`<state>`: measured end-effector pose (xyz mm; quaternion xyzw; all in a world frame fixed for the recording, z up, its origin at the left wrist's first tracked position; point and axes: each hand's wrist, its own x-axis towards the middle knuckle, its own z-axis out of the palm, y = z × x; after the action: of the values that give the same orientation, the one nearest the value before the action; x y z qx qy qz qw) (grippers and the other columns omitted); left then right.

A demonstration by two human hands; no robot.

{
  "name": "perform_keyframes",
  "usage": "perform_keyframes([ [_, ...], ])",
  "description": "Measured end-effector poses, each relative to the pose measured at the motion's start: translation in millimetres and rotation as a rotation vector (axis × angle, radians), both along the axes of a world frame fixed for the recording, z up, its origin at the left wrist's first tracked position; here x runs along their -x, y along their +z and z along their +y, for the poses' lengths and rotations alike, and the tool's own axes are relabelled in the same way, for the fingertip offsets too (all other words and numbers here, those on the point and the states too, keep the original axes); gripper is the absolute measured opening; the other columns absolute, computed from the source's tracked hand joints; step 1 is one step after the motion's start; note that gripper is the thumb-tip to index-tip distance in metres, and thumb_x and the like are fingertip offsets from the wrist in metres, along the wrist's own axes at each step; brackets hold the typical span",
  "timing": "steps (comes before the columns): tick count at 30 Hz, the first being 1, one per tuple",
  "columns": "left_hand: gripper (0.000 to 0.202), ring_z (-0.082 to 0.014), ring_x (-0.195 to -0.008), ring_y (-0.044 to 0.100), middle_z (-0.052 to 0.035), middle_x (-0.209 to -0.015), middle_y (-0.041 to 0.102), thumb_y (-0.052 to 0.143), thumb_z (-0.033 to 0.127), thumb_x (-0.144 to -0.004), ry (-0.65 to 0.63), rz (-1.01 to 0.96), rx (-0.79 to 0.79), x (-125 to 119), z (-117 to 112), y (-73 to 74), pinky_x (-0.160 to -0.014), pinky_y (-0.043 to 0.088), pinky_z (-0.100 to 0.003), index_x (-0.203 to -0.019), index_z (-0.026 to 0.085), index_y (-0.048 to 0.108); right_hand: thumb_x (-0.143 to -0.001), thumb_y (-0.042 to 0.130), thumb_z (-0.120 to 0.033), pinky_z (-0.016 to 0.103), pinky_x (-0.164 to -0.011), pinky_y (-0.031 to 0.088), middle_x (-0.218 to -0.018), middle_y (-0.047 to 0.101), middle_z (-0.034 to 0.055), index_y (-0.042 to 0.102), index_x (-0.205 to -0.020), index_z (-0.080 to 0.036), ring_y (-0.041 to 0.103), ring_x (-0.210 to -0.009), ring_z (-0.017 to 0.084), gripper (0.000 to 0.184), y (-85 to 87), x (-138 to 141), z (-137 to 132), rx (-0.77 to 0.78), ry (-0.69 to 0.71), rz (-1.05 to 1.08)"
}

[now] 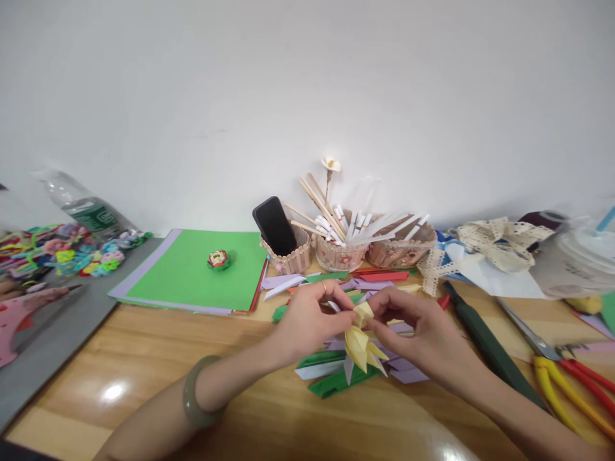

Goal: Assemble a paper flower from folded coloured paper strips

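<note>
Both hands meet above a pile of folded paper strips, pinching one pale yellow folded-paper piece (356,346) between them. My left hand (314,317), with a ring on one finger, is closed on its upper left side. From the right, my right hand (420,326) grips the upper edge between thumb and fingers. Pointed yellow flaps hang below the fingertips. Beneath lie green folded strips (343,382) and purple folded strips (407,371), partly hidden by the hands and the yellow paper.
Green paper sheets (192,275) bear a small paper flower (218,259). Behind the pile stand decorated baskets (340,257) with sticks and a phone (275,225). Scissors (528,333), red-handled pliers (583,378) and a dark green tool (490,346) lie right. A pink glue gun (24,307) lies left.
</note>
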<state>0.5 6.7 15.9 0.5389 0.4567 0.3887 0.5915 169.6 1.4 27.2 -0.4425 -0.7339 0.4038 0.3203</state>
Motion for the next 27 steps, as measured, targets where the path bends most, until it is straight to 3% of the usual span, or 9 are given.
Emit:
perform_keyframes([
  [6, 0.005, -0.0078, -0.056, 0.051, 0.0029, -0.064, 0.055, 0.059, 0.013, -0.068, 0.023, 0.141, -0.221, 0, -5, -0.3, -0.052, 0.043, -0.02, -0.065, 0.015, 0.055, -0.078, 0.053, -0.019, 0.022, -0.054, 0.046, -0.064, 0.061, -0.0001, 0.056, -0.072, -0.018, 0.056, -0.058, 0.012, 0.006, -4.1, -1, 0, -0.114, -0.026, -0.031],
  [9, 0.005, -0.0085, -0.06, 0.053, 0.002, -0.066, 0.057, 0.059, 0.011, -0.068, 0.001, 0.168, -0.259, 1, -6, -0.3, -0.054, 0.044, -0.019, -0.067, 0.015, 0.055, -0.077, 0.053, -0.019, 0.022, -0.054, 0.047, -0.064, 0.062, 0.0001, 0.056, -0.072, -0.018, 0.057, -0.056, 0.012, 0.005, -2.4, 0, -2, -0.163, -0.016, -0.035],
  [14, 0.006, -0.0095, -0.059, 0.053, 0.0006, -0.066, 0.059, 0.062, 0.02, -0.07, 0.002, 0.12, -0.215, 1, -6, 0.5, -0.056, 0.045, -0.021, -0.069, 0.015, 0.059, -0.08, 0.051, -0.018, 0.02, -0.051, 0.046, -0.06, 0.062, -0.0013, 0.055, -0.071, -0.019, 0.058, -0.054, 0.011, 0.01, 1.7, 0, -3, -0.253, -0.015, -0.074],
  [18, 0.019, -0.0099, -0.059, 0.055, -0.0006, -0.07, 0.061, 0.057, 0.033, -0.076, 0.048, -0.12, -0.016, 2, 0, 4.2, -0.057, 0.047, -0.023, -0.079, 0.015, 0.06, -0.083, 0.05, -0.017, 0.022, -0.054, 0.046, -0.067, 0.065, 0.0008, 0.056, -0.08, -0.02, 0.059, -0.058, 0.012, 0.008, -0.8, -3, -5, -0.565, -0.043, -0.196],
  [22, 0.021, -0.0109, -0.068, 0.058, -0.0043, -0.089, 0.064, 0.062, 0.023, -0.068, -0.034, -0.197, 0.182, 4, 6, 6.2, -0.059, 0.048, -0.022, -0.088, 0.015, 0.064, -0.084, 0.049, -0.014, 0.024, -0.056, 0.045, -0.068, 0.067, 0.0015, 0.057, -0.083, -0.02, 0.06, -0.06, 0.013, 0.011, -5.6, -7, -2, -0.805, -0.013, -0.313],
  [27, 0.018, -0.0112, -0.07, 0.057, -0.0012, -0.074, 0.064, 0.064, 0.01, -0.062, -0.136, -0.063, 0.048, 7, 8, 8.9, -0.065, 0.046, -0.022, -0.079, 0.015, 0.067, -0.084, 0.05, -0.012, 0.027, -0.065, 0.049, -0.086, 0.069, 0.0051, 0.06, -0.085, -0.022, 0.063, -0.075, 0.015, 0.014, -2.0, -10, 4, -0.933, 0.014, -0.295],
])
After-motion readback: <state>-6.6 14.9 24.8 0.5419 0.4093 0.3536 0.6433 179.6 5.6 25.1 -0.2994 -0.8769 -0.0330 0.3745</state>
